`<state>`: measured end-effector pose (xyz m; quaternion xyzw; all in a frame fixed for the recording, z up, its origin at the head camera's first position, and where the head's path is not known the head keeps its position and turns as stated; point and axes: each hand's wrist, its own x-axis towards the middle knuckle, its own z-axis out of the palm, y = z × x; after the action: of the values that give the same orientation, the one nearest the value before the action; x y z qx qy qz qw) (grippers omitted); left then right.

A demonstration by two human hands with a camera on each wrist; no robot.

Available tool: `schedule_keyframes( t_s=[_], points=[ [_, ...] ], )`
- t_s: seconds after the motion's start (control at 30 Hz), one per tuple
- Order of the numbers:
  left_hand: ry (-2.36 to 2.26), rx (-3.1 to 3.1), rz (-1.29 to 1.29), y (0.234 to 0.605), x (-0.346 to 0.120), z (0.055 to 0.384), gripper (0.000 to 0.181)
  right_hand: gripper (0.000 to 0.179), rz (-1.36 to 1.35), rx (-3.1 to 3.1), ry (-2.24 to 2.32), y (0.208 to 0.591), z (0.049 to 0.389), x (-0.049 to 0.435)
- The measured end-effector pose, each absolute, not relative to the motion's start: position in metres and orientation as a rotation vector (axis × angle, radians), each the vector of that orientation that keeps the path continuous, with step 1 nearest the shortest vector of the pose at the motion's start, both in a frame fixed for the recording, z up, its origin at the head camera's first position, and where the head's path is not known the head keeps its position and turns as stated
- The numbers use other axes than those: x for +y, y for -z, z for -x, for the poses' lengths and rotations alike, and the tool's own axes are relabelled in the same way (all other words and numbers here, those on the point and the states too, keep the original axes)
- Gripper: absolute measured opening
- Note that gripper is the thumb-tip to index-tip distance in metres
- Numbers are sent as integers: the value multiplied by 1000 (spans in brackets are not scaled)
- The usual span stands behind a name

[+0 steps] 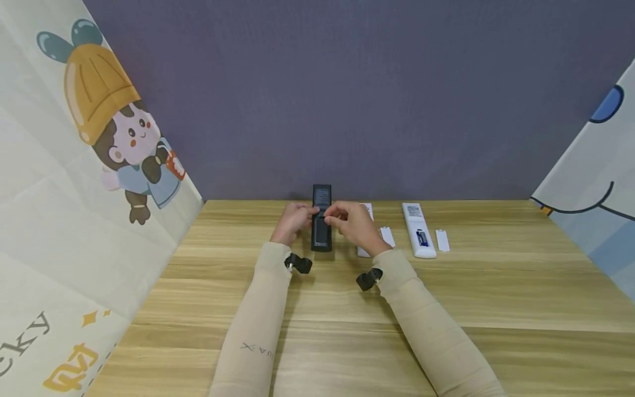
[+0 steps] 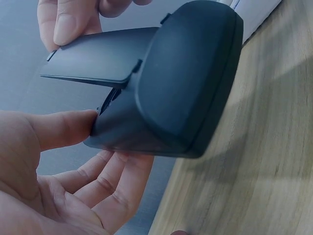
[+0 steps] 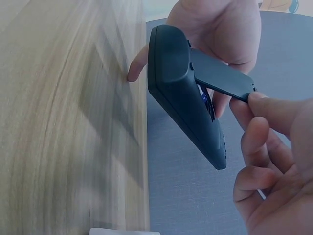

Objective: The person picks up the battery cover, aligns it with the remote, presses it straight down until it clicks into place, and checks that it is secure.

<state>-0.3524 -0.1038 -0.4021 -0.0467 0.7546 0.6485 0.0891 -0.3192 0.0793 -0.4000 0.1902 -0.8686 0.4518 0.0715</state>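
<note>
In the head view, my left hand [image 1: 291, 221] grips a black remote control [image 1: 322, 194], its back facing up. Thumb on one side and fingers beneath hold it in the left wrist view. Between thumb and finger, my right hand [image 1: 358, 223] pinches the far end of the black battery cover [image 3: 222, 76]. That cover slants up out of the remote, its other end right at the edge of the battery compartment. A bit of blue battery [image 3: 203, 93] shows under it in the right wrist view.
To the right lies a white remote [image 1: 412, 220] with its battery compartment uncovered and a blue battery [image 1: 422, 237] inside. A loose white cover [image 1: 442, 241] is beside it. Another white remote [image 1: 363, 252] and white cover [image 1: 387, 236] are partly behind my right hand. A dark wall [image 1: 347, 110] borders the table.
</note>
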Motion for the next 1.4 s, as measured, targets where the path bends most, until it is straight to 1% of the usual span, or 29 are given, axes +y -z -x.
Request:
schedule_keyframes(
  t_s=[0.3, 0.6, 1.17, 1.4],
  points=[
    [-1945, 2215, 152, 401, -104, 353, 32, 5, -573, -2622, -1334, 401, 319, 79],
    [-1954, 2195, 178, 398, -104, 352, 29, 7, -590, -2663, -1287, 401, 320, 78],
    [-1950, 2223, 154, 396, -104, 351, 35, 11, -606, -2675, -1244, 403, 319, 76],
    [-1887, 2275, 158, 395, -104, 352, 34, 12, -620, -2664, -1242, 404, 318, 77]
  ],
)
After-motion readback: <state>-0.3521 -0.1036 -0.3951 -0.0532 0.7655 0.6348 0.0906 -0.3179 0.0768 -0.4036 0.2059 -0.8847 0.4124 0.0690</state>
